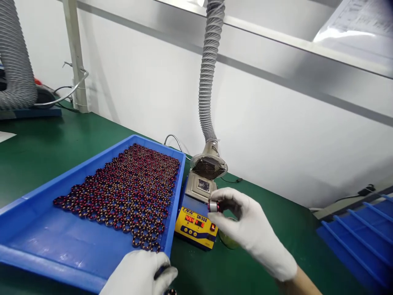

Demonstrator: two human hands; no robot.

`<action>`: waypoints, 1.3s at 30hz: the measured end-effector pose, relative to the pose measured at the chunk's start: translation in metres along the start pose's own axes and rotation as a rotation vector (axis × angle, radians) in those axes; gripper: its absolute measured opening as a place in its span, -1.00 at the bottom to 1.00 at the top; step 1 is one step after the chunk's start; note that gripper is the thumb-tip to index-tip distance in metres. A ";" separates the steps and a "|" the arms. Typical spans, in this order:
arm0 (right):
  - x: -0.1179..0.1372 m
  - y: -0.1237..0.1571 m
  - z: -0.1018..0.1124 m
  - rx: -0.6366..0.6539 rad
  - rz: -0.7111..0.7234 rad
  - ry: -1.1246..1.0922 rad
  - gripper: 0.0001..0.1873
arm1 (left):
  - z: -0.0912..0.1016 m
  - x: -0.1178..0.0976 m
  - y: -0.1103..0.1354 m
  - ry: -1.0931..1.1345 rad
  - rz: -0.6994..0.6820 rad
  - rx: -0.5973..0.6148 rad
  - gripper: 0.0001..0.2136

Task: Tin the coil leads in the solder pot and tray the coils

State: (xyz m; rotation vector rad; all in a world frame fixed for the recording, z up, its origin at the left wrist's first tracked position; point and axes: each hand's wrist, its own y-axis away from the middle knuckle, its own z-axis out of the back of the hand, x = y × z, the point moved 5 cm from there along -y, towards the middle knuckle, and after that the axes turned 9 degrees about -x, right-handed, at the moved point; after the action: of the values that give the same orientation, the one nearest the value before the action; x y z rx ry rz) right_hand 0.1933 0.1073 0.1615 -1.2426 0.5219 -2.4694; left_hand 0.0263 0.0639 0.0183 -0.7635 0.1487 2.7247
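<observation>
My right hand (245, 221), in a white glove, pinches a small wound ring coil (214, 206) with a silver band between thumb and fingers. It holds the coil just in front of a metal solder pot (204, 184), beside a yellow CM 558 temperature controller (195, 226) with red digits. My gloved left hand (138, 274) rests at the near edge of a blue plastic tray (61, 241), curled around a dark object that looks like another coil (161, 272). The tray holds several rows of copper-wound ring coils (123, 188), packed closely together.
A small glass dish of yellow liquid (229, 239) sits partly under my right hand. A ribbed grey extraction hose (208, 73) rises from a round vent (208, 167) behind the pot. Another blue ribbed tray (353, 241) lies at right, on a green bench mat (245, 266).
</observation>
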 end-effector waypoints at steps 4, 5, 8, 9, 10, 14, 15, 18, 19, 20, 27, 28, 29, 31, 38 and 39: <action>0.033 0.027 -0.011 -0.144 0.555 0.306 -0.67 | 0.002 0.001 -0.001 0.003 -0.070 -0.052 -0.71; 0.037 0.034 -0.014 -0.182 0.639 0.360 -0.63 | 0.004 0.001 -0.001 0.003 -0.083 -0.085 -0.72; 0.042 0.048 -0.024 -0.259 0.765 0.403 -0.58 | 0.007 -0.001 0.002 0.021 -0.116 -0.151 -0.74; 0.042 0.052 -0.027 -0.277 0.776 0.386 -0.59 | 0.007 0.000 0.003 0.035 -0.120 -0.156 -0.75; 0.042 0.054 -0.030 -0.295 0.777 0.369 -0.60 | 0.007 0.000 0.003 0.051 -0.123 -0.153 -0.76; 0.048 0.060 -0.039 -0.376 0.761 0.348 -0.61 | 0.010 0.003 0.007 0.141 -0.153 -0.136 -0.77; 0.050 0.060 -0.041 -0.382 0.754 0.339 -0.60 | 0.012 0.002 0.009 0.171 -0.171 -0.128 -0.78; 0.055 0.058 -0.047 -0.373 0.683 0.211 -0.57 | 0.018 -0.002 0.016 0.255 -0.254 -0.077 -0.82; 0.053 0.055 -0.050 -0.365 0.622 0.126 -0.57 | 0.018 -0.005 0.018 0.263 -0.286 -0.058 -0.85; 0.050 0.051 -0.054 -0.353 0.543 0.036 -0.58 | 0.017 -0.008 0.021 0.260 -0.322 -0.045 -0.87; 0.006 0.024 -0.160 0.260 0.230 0.190 -0.89 | -0.015 -0.020 0.026 0.080 -0.482 -0.131 -0.83; 0.004 0.024 -0.177 0.364 0.308 0.260 -0.92 | -0.019 -0.019 0.026 0.056 -0.491 -0.134 -0.81; 0.003 0.026 -0.191 0.445 0.390 0.307 -0.94 | -0.022 -0.019 0.026 0.042 -0.503 -0.127 -0.80; 0.002 0.031 -0.212 0.550 0.521 0.334 -0.96 | -0.024 -0.017 0.026 0.032 -0.508 -0.116 -0.79; -0.001 0.030 -0.213 0.554 0.638 0.421 -0.91 | -0.014 -0.017 0.027 0.026 -0.495 -0.089 -0.79; -0.001 0.027 -0.204 0.541 0.625 0.426 -0.86 | -0.013 -0.018 0.027 0.024 -0.487 -0.079 -0.79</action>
State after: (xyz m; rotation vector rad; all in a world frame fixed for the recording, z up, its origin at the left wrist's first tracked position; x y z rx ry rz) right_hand 0.0306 0.1193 0.0357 -0.2773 0.2495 -2.0999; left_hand 0.0384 0.0313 0.0170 -0.7398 -0.1265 2.2699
